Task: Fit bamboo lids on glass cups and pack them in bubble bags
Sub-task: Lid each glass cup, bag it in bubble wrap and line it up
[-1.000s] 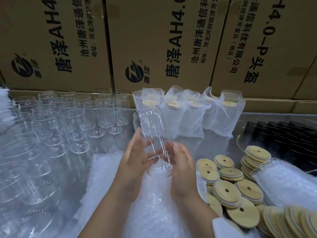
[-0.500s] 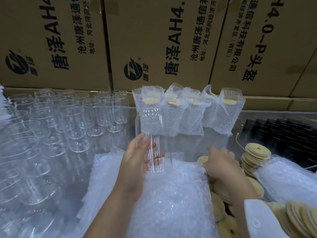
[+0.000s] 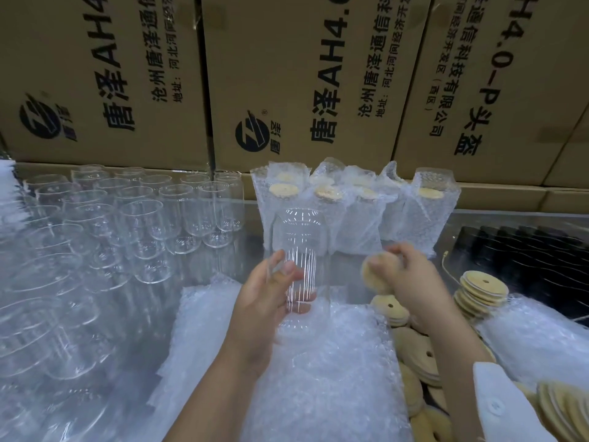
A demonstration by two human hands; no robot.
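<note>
Head view: left hand (image 3: 261, 301) grips ribbed glass cup (image 3: 301, 266); right hand (image 3: 411, 279) pinches round bamboo lid (image 3: 374, 272).

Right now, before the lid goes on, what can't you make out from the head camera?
All in the head view:
- Bamboo lid in the right hand: motion-blurred, fingers cover part; hole and seal unreadable.
- Glass cup in the left hand: its bottom blends into the bubble bags; resting or lifted, cannot tell.
- Packed cups at the back: wrap hides how lids sit.
- Dark objects far right: too dim to identify.
</note>
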